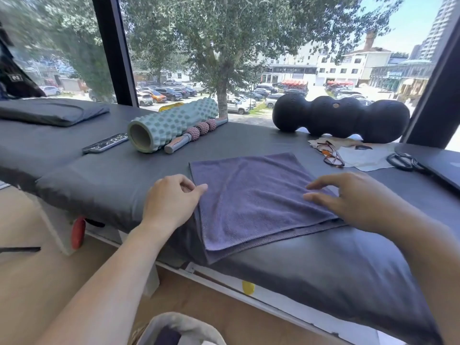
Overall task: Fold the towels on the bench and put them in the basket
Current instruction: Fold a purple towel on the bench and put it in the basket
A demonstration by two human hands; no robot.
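I'm mid-fold on the purple towel (256, 195) on the desk (104, 175): left hand (171, 197) pinching its edge, right hand (348, 197) pressing flat with straight fingers, basket (179, 324) still waiting.

Towel (251, 192): muted purple-blue, plain, stitched hem at near edge. Tabletop (104, 175): dark grey, plain. Roller (171, 123) far left: pale mint green, raised bump pattern, beige inner tube. Stick (196, 133) beside it: grey handles with orange bits, dusty pink knobbly balls. Peanut roller (341, 118) far right: matte black. Glasses (329, 154): tortoiseshell brown. Cloth (363, 158) under them: off-white. Scissors (403, 161) right: black. Basket (179, 327) near: cream fabric rim, something dark purple inside.
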